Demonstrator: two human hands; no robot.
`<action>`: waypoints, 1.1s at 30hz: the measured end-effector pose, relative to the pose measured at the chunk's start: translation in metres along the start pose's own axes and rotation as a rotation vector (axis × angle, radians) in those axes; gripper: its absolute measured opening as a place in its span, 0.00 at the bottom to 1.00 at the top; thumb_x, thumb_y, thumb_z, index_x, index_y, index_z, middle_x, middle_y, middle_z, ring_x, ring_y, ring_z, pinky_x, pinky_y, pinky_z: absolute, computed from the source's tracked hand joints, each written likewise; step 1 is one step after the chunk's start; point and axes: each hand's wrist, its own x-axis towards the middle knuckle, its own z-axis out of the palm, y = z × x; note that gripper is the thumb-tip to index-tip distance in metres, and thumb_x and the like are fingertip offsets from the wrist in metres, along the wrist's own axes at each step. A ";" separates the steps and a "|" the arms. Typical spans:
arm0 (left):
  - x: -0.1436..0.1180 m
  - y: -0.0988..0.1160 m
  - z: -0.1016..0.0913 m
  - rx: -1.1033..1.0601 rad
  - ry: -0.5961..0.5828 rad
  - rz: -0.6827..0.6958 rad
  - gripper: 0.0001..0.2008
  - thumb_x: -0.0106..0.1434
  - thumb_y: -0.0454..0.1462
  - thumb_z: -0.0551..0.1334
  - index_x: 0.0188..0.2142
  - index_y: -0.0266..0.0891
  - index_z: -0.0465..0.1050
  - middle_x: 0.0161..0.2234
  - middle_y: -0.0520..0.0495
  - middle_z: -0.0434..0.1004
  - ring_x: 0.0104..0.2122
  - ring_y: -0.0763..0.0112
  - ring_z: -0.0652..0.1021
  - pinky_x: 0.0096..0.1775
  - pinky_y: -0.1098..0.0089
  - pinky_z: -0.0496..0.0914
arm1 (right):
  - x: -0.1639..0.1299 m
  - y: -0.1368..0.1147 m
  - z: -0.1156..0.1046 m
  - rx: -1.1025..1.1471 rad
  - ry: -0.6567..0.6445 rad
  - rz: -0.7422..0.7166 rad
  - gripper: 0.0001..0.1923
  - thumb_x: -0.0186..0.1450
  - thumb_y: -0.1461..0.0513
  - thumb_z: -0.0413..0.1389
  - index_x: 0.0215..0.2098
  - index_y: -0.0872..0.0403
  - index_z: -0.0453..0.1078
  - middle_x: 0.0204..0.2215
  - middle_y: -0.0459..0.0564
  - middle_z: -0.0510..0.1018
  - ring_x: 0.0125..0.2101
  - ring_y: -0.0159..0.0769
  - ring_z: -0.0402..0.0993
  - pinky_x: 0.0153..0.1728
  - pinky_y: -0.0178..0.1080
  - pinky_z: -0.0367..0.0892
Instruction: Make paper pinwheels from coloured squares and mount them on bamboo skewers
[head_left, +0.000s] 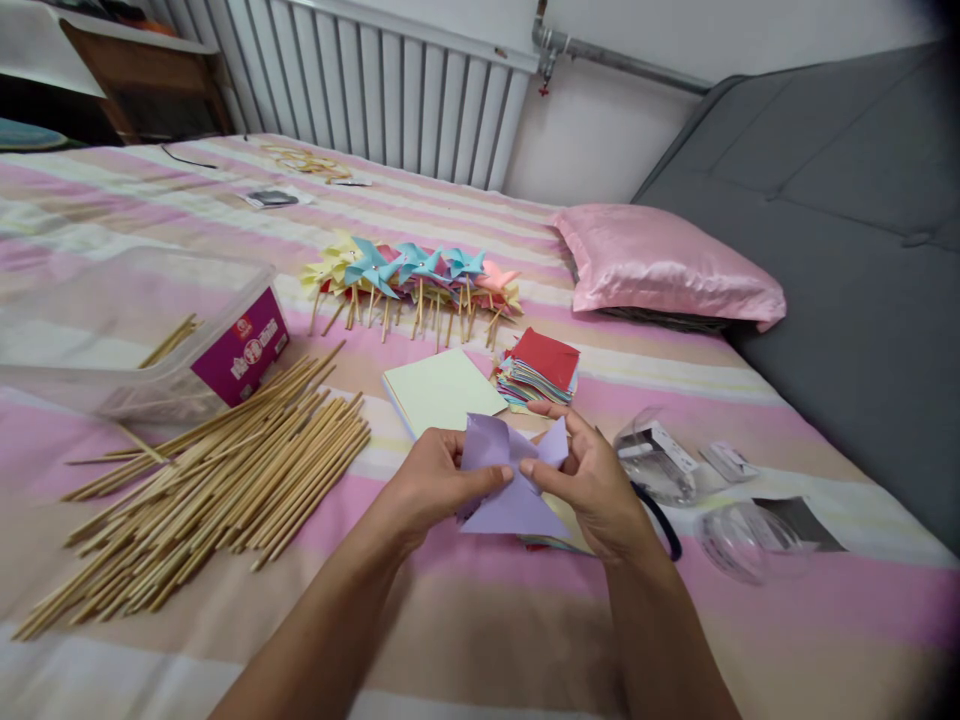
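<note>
A purple sheet of paper (510, 512), with cut flaps that stand up at its top corners, is between my two hands. My left hand (442, 485) pinches it from the left, the thumb pressed near the centre. From the right, my right hand (589, 480) grips it with the thumb near the centre too; its index finger reaches out behind. The thumbs nearly meet. Partly hidden below the purple paper lies more paper on the bed. Just beyond my hands are a pad of pale square paper (442, 388) and a stack of coloured squares with red on top (544, 358).
Many wooden sticks (247, 480) lie at the left beside a clear plastic box (240, 345). Finished paper pinwheels (420, 270) are heaped farther back. A pink pillow (667, 255) rests by the grey headboard (825, 200). Clear round containers (742, 540) sit at the right.
</note>
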 end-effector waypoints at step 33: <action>0.008 0.007 -0.009 -0.428 0.448 0.099 0.12 0.40 0.33 0.71 0.28 0.34 0.79 0.26 0.49 0.80 0.25 0.74 0.76 0.27 0.77 0.67 | -0.020 -0.013 0.008 -0.245 0.001 -0.414 0.08 0.60 0.66 0.58 0.38 0.51 0.72 0.22 0.42 0.77 0.19 0.26 0.72 0.21 0.29 0.68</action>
